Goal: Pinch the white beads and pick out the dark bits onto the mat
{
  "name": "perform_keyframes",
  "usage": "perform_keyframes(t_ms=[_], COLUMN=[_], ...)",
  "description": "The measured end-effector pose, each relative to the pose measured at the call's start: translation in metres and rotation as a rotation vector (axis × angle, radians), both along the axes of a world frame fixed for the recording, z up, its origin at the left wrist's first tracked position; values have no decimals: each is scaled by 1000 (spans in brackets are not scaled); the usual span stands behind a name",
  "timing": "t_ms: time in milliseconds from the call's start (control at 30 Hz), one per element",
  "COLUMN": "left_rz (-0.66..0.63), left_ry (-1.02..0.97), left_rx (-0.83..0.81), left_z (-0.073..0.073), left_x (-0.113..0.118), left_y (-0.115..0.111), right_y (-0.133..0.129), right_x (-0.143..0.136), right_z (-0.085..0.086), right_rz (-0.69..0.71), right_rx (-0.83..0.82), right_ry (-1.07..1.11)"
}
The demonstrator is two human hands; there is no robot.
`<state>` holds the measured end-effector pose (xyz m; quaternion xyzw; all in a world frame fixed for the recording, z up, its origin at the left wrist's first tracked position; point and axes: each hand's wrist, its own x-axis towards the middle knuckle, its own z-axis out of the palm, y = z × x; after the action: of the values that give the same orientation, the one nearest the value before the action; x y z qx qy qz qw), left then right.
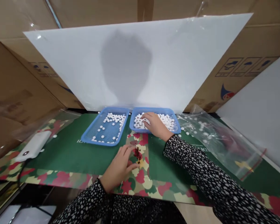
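Note:
My left hand (119,167) is low over the table, thumb and forefinger curved around a small dark red, sprig-like piece (137,155). The piece spans the gap between the two fingertips and seems gripped by them. Over the right blue basket (156,109), my right hand (155,124) reaches in among many small white balls (167,121). Its thumb and forefinger are apart, with no ball visible between them; the other fingers are partly hidden. To the left, another blue basket (88,136) holds fewer white balls (114,117), scattered over its mesh bottom.
On the right lies a clear plastic bag (224,146) with loose white balls near it. A white device (34,146) with a black cable rests at the left. A white board (84,62) and cardboard boxes (224,90) wall in the green and camouflage-patterned table covering (67,155).

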<state>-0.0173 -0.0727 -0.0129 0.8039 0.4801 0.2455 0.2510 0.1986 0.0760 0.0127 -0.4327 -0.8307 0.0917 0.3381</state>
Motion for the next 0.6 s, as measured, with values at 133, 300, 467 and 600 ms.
perform_keyframes(t_ms=[133, 300, 467, 600], left_rz=[-50, 21, 33, -34], left_ry=[176, 374, 579, 438], left_rx=[131, 294, 303, 210], left_z=[-13, -16, -6, 26], left_x=[10, 32, 45, 25], left_y=[6, 22, 27, 28], right_y=[-34, -69, -92, -106], right_x=[13, 23, 20, 7], right_z=[-12, -31, -48, -51], right_rz=[57, 39, 122, 245], right_rx=[96, 129, 38, -133], right_ry=[100, 144, 262, 179])
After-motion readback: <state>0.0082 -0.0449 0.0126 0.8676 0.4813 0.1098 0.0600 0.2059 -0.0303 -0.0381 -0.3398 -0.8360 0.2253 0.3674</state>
